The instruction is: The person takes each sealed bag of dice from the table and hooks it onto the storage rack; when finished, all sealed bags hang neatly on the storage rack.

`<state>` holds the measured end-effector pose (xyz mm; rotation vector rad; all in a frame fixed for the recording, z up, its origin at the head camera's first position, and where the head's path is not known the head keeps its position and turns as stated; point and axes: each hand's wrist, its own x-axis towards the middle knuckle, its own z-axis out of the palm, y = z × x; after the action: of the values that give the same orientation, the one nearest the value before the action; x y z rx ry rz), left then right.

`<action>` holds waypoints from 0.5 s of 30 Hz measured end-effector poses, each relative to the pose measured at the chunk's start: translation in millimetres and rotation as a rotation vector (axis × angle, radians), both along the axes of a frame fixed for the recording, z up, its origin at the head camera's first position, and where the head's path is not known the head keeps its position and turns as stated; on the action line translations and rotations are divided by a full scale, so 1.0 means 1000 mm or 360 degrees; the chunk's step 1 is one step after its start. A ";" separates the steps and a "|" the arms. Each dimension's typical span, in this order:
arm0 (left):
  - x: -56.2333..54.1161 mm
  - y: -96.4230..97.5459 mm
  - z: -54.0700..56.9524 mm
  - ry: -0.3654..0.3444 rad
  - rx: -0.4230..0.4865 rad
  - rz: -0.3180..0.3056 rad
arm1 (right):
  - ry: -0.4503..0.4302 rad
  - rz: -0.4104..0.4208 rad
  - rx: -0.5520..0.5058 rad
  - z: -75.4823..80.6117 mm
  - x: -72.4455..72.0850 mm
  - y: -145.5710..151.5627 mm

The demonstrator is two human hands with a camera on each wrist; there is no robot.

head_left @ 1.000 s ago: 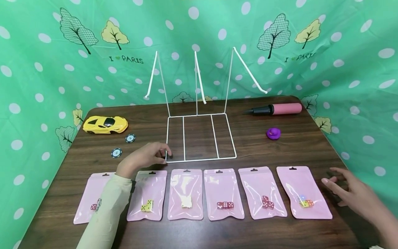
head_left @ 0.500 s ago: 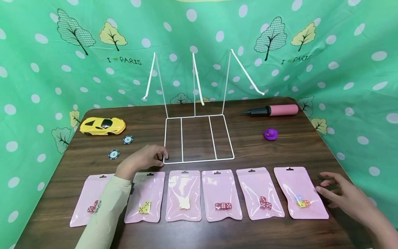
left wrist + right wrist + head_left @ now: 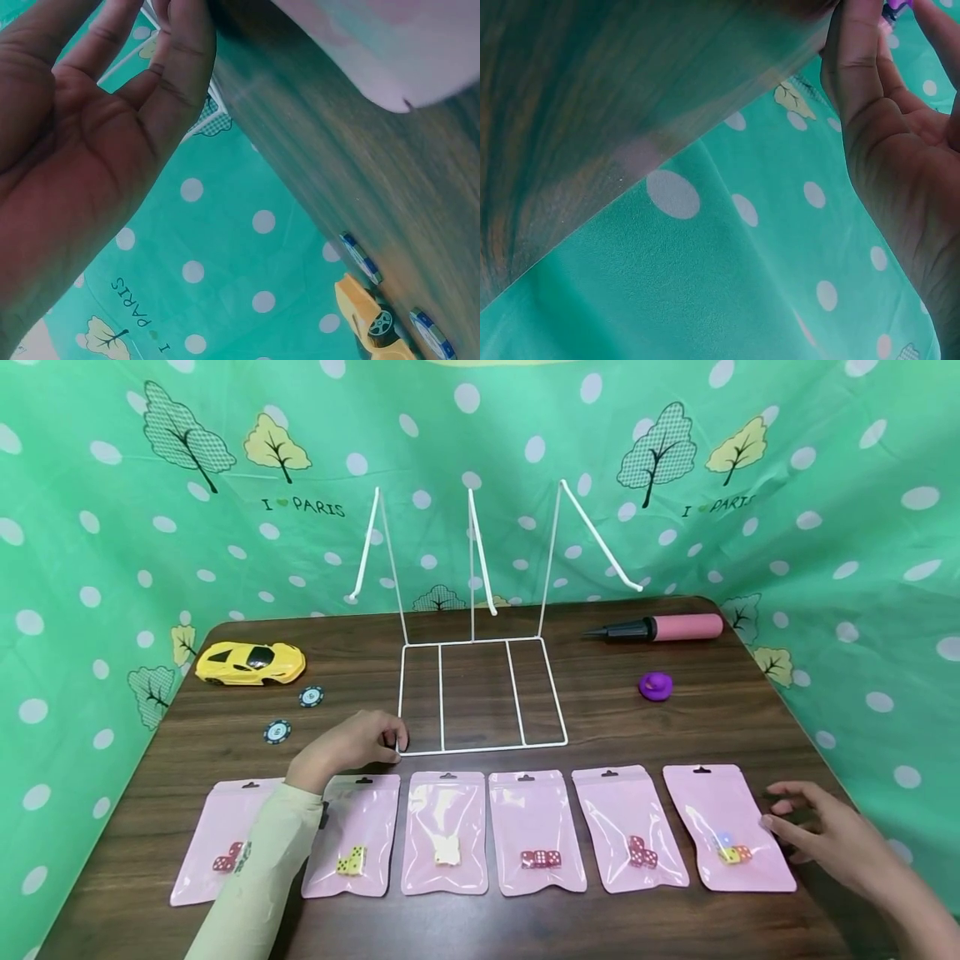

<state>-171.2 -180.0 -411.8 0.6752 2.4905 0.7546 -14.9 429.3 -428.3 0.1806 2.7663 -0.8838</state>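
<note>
My left hand [image 3: 354, 745] is at the front left corner of a white wire display rack [image 3: 483, 749], thumb and fingers curled about its wire. The rack stands upright, with three bare arms sloping forward. Below it lies a row of pink zip pouches with dice showing through. The pouch at the left [image 3: 213, 827] is partly covered by my left sleeve. My right hand [image 3: 832, 835] is beside the rightmost pouch [image 3: 723, 806], its thumb tip right at that pouch's edge and its fingers loosely bent. In the right wrist view, the right palm [image 3: 915, 150] holds nothing.
A yellow toy car [image 3: 251, 663] and two poker chips [image 3: 311, 696] lie on the left of the dark wooden table [image 3: 525, 927]. At the right are a purple rubber duck [image 3: 656, 686] and a pink and black hand pump [image 3: 660, 627]. A green polka-dot curtain [image 3: 450, 435] encloses the back and sides.
My right hand has moved a little left, up to the edge of the rightmost pouch. The left hand stays at the rack's corner. The head view has shifted slightly.
</note>
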 end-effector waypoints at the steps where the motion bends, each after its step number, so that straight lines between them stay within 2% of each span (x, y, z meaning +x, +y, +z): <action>1: 0.000 0.001 0.000 -0.0012 -0.0002 0.0007 | 0.0011 0.0005 -0.0005 0.000 0.000 0.000; 6: -0.001 0.001 0.000 -0.0059 -0.0014 0.0052 | 0.0021 0.0022 -0.0008 0.002 -0.001 0.000; 15: -0.002 0.001 -0.002 -0.0062 -0.0016 0.0030 | -0.0018 0.0028 -0.0042 0.000 0.001 0.001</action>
<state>-172.7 -178.7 -413.8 0.6284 2.4673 0.7546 -14.2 430.8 -428.7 0.1563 2.7404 -0.9117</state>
